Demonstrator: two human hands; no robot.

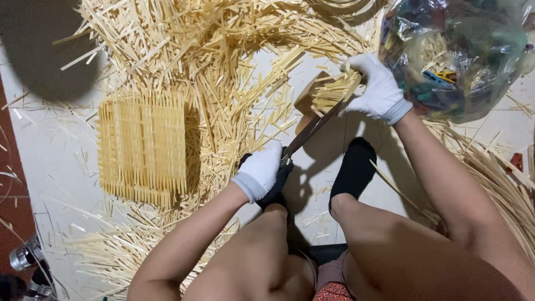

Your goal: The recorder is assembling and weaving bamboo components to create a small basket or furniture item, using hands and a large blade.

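The right hand (pixel 378 88) pins a bundle of strips (pixel 334 92) on a wood block (pixel 306 100) at one o'clock, steadying them for the knife (pixel 312 127) gripped by the left hand (pixel 262 170) at centre, a stack (pixel 142 146) set aside at nine o'clock

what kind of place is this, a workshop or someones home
Likely a home floor used as a small craft workspace. The person sits on pale floor amid loose bamboo strips, a stacked bundle of cut sticks, and a wooden chopping block.
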